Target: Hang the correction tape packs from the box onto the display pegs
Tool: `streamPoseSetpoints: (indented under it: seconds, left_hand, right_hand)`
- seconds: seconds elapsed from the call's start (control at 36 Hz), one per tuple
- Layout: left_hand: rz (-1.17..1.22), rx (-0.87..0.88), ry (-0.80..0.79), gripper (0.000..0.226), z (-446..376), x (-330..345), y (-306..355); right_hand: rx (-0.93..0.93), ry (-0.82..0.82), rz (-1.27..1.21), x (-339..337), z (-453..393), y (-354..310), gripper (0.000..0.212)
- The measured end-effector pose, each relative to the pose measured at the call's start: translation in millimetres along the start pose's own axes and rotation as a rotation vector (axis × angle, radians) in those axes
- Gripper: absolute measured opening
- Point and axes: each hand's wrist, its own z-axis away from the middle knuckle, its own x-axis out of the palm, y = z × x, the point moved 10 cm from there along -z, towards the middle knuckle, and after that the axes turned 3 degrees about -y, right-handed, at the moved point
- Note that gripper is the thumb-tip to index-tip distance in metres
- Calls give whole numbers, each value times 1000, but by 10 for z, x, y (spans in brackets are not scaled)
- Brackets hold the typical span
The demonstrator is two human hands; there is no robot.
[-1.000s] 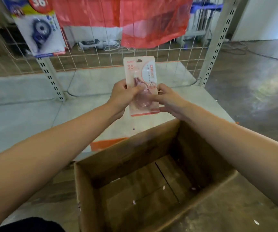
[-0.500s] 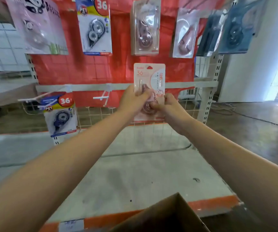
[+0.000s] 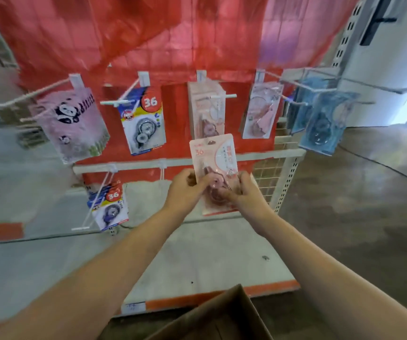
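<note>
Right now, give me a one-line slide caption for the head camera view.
Both hands, left hand and right hand, raise a pink correction tape pack toward the matching peg.

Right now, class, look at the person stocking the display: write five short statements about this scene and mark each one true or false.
1. Both hands hold the pink correction tape pack. True.
2. The left hand is empty. False: it grips the pack's left edge.
3. The held pack already hangs on a peg. False: it is below the peg with matching pink packs.
4. The panda pack hangs on the far right. False: far left.
5. The cardboard box is at the bottom of view. True.
</note>
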Motion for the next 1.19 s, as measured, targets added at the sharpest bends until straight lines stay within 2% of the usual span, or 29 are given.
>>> streamPoseSetpoints:
  seconds: [0.08, 0.25, 0.42, 0.67, 0.75, 0.83, 1.03, 1.19]
  left_hand:
    - [6, -37, -21, 22, 16, -46, 224]
    - [11, -78, -30, 14, -61, -69, 582]
    - [-14, -126, 17, 19, -27, -175, 577]
    - [-175, -103, -73, 22, 89, -199, 446]
    - [-284, -57, -92, 20, 84, -196, 435]
    - [-438, -14, -122, 30, 64, -172, 407]
    - [-931, 111, -278, 48, -16, -16, 273]
    - [-1242, 114, -373, 57, -144, 14, 114]
  right_hand:
    - [15, -9, -25, -65, 4, -250, 36]
    - [50, -38, -62, -171, -107, -599, 34]
    - [91, -74, -71, -142, -123, -680, 34]
    - [125, 2, -95, -102, -194, -662, 27]
    - [121, 15, -34, -92, -259, -645, 27]
    - [122, 28, 63, -106, -335, -625, 30]
    - [124, 69, 211, -106, -580, -633, 39]
    - [127, 137, 349, -112, -954, -582, 35]
